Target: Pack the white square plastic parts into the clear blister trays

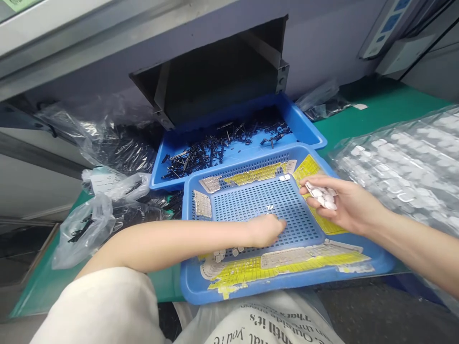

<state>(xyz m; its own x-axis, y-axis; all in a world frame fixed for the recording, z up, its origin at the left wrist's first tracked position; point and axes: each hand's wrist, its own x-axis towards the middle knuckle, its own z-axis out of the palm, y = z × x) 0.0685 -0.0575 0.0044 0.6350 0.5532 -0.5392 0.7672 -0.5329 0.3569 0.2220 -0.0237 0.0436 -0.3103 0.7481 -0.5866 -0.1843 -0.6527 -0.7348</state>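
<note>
A shallow blue perforated basket (pixel 376 260) with yellow and white tape on its walls lies in front of me. Inside it, my left hand (pixel 266 230) is low over the holed floor, fingers curled closed; whatever they hold is hidden. Just beyond that hand lie tiny white pieces (pixel 270 208). Over the basket's right wall, my right hand (pixel 346 203) is cupped palm up around a handful of small white plastic pieces (pixel 323 196). More white pieces rest at the far right corner (pixel 284 177) and the near left (pixel 219 255) of the basket.
Behind the basket, a blue tray (pixel 301 126) holds many black plastic parts (pixel 204 150) below a dark chute opening (pixel 222 71). Plastic bags of black parts (pixel 118 143) sit at the left. Clear-wrapped white parts (pixel 405 167) cover the right side of the green table (pixel 390 102).
</note>
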